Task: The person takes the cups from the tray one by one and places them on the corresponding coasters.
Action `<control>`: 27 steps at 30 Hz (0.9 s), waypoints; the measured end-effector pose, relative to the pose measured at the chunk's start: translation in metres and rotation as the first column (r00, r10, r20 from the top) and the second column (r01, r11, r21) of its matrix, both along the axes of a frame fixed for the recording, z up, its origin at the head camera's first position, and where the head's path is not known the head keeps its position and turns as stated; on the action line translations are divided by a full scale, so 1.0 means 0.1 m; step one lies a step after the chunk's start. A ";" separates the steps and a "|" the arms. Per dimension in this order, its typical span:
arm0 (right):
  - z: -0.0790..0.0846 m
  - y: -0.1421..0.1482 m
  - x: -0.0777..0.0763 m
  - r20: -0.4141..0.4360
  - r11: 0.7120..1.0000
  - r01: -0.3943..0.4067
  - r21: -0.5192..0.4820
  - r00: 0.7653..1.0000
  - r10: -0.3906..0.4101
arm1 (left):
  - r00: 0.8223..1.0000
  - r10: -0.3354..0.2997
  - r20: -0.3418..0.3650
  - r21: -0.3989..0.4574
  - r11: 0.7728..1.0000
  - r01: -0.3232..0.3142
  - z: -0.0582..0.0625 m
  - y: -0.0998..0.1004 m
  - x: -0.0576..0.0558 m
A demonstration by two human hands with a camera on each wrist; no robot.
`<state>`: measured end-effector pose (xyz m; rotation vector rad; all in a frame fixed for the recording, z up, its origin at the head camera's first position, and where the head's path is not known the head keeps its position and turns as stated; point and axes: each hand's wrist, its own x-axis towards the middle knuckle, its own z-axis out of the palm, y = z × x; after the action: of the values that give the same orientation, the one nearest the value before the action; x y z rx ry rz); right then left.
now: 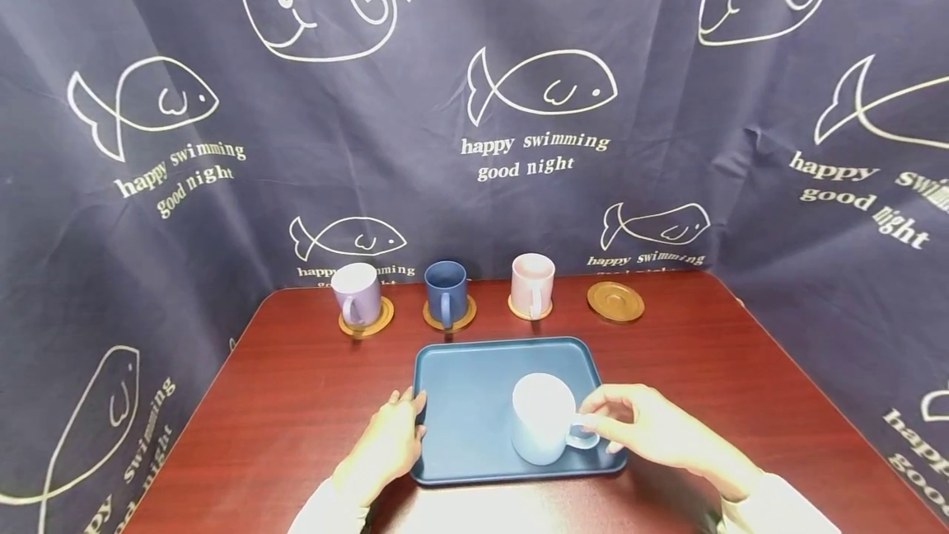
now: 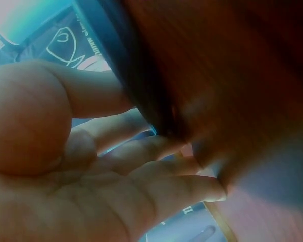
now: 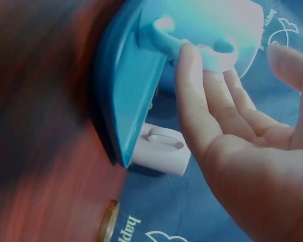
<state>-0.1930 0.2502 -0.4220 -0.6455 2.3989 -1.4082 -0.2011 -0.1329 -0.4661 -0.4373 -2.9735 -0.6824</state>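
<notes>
A pale blue mug (image 1: 544, 423) stands upright on the right part of a blue rectangular tray (image 1: 460, 402), its handle turned right. My right hand (image 1: 645, 427) is at that handle. In the right wrist view, the fingers (image 3: 194, 85) reach the handle (image 3: 217, 55) with their tips, while the thumb (image 3: 290, 63) stays apart from it. Against the tray's left edge lies my left hand (image 1: 385, 435), its fingertips at the rim. From the left wrist view, the thumb (image 2: 98, 93) meets the tray edge (image 2: 108, 43) and the other fingers extend nearly straight.
Along the table's back stand a lilac mug (image 1: 357, 295), a dark blue mug (image 1: 446, 291) and a pink mug (image 1: 532, 283), each on a wooden coaster. A bare coaster (image 1: 615, 302) lies right of them. A patterned curtain (image 1: 519, 213) hangs behind the table (image 1: 704, 353).
</notes>
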 end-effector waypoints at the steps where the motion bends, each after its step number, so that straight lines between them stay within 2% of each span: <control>1: -0.02 0.00 0.00 0.001 1.000 0.006 0.002 1.000 -0.006 | 1.000 0.002 0.000 0.003 1.000 -0.002 0.00 0.00 0.00; 12: -0.08 -0.02 -0.04 -0.009 1.000 -0.011 -0.005 1.000 0.011 | 1.000 0.005 0.026 0.013 1.000 -0.006 -0.04 0.00 -0.01; 20: -0.14 -0.04 -0.09 0.107 0.997 -0.047 -0.054 0.993 0.053 | 0.999 0.016 0.029 0.011 1.000 -0.016 -0.03 -0.02 -0.03; 27: -0.19 -0.02 -0.12 0.129 0.982 -0.129 -0.141 0.981 0.147 | 0.999 0.002 0.039 0.030 1.000 -0.004 -0.03 -0.01 -0.02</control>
<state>-0.2045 0.2477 -0.4412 -0.7066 2.1251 -1.5098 -0.2028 -0.1337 -0.4687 -0.4223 -2.9952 -0.7428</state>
